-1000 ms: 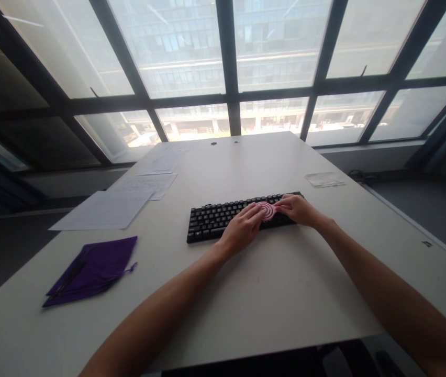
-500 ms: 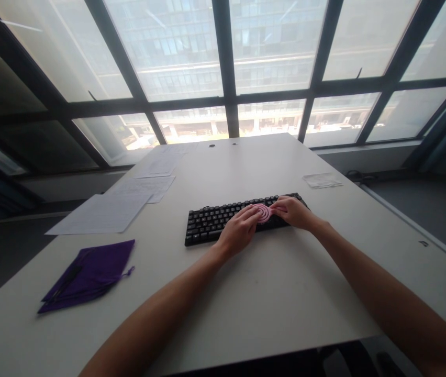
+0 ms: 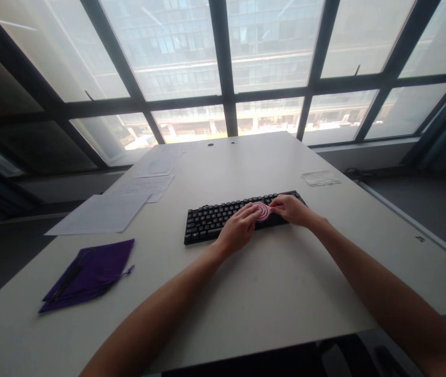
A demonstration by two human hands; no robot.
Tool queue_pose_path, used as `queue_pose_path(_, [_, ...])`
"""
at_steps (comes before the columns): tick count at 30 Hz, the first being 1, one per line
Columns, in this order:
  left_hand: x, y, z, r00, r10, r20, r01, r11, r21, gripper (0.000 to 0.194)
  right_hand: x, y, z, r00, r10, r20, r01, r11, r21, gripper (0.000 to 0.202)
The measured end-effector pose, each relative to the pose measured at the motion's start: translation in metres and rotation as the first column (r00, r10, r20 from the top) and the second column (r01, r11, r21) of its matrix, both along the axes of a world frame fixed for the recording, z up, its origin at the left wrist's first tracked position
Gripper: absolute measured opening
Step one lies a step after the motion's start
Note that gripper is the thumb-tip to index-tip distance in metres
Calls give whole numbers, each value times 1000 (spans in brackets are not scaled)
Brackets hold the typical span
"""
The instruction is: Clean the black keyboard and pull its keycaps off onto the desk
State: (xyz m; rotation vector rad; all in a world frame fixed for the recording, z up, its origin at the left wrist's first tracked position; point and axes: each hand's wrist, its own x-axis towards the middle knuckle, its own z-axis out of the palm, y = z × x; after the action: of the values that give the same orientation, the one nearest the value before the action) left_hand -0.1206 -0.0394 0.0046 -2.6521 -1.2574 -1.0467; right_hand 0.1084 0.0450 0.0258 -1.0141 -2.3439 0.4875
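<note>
A black keyboard (image 3: 207, 222) lies on the white table, tilted slightly up to the right. Over its right half is a round pink object with ring-shaped slots (image 3: 262, 211), like a small brush head. My left hand (image 3: 241, 228) has its fingers closed on the left edge of this pink object. From the other side, my right hand (image 3: 290, 209) pinches its narrow handle end between thumb and fingers. The keys under both hands are hidden.
On the left of the white table (image 3: 215, 319) lies a purple drawstring pouch (image 3: 93, 272). Behind it are several paper sheets (image 3: 99, 213). A crumpled clear packet (image 3: 321, 178) rests at the back right. Large windows stand beyond the far edge.
The whole view has shifted very slightly. Both hands remain on the pink object over the keyboard, with barely any visible movement.
</note>
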Motion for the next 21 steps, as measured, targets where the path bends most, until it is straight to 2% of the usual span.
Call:
queue_pose_path(10, [0,-3,2,1000,-7,5,7,1000,10,42,2,-3,6,994,73,-85,-74,997,-6,17])
queue_pose_path(21, [2,-3,2,1000,-9,-5,9,1000,-5,41,4,1,2,998,55,5,-54,996,-67,17])
